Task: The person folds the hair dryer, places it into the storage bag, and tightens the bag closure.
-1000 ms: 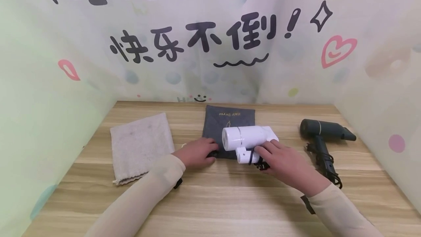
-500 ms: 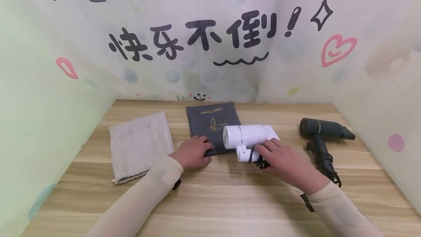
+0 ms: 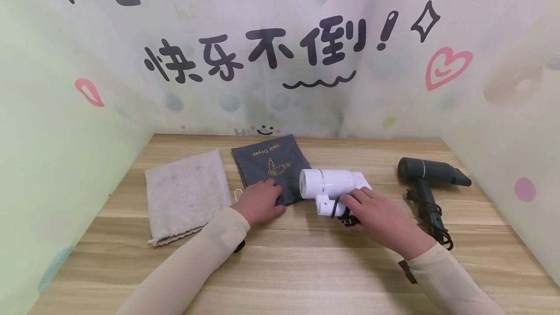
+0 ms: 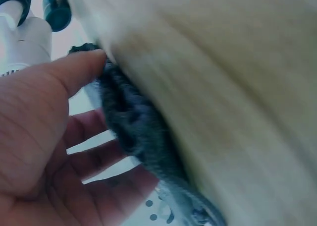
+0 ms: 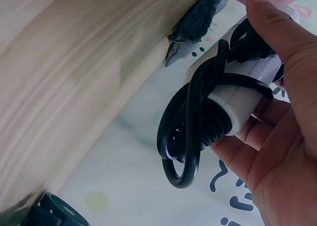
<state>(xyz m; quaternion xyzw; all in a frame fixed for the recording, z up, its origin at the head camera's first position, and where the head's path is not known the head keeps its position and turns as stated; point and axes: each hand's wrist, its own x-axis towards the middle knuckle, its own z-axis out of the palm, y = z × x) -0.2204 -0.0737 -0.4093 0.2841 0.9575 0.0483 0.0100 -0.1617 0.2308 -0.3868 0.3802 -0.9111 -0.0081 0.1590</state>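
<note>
A dark grey cloth pouch [image 3: 280, 164], printed "Hair Dryer" with a gold dryer drawing, lies on the table at the back. My left hand [image 3: 259, 201] is at its near edge. In the left wrist view the thumb touches the pouch's gathered mouth [image 4: 133, 117] while the fingers lie across its upper side, pinching the edge. My right hand [image 3: 378, 215] grips a white hair dryer [image 3: 334, 183] by its folded handle, just right of the pouch. Black cord [image 5: 193, 122] is looped around that handle in the right wrist view.
A dark green hair dryer [image 3: 433, 171] with its cord wound on the handle lies at the right. A folded greyish-pink towel [image 3: 185, 193] lies at the left. Behind the wooden table [image 3: 306, 276] hangs a printed cloth [image 3: 262, 101].
My left hand has dragged and turned the pouch leftward, out from behind the white hair dryer. The right hand and the white dryer stay almost in place.
</note>
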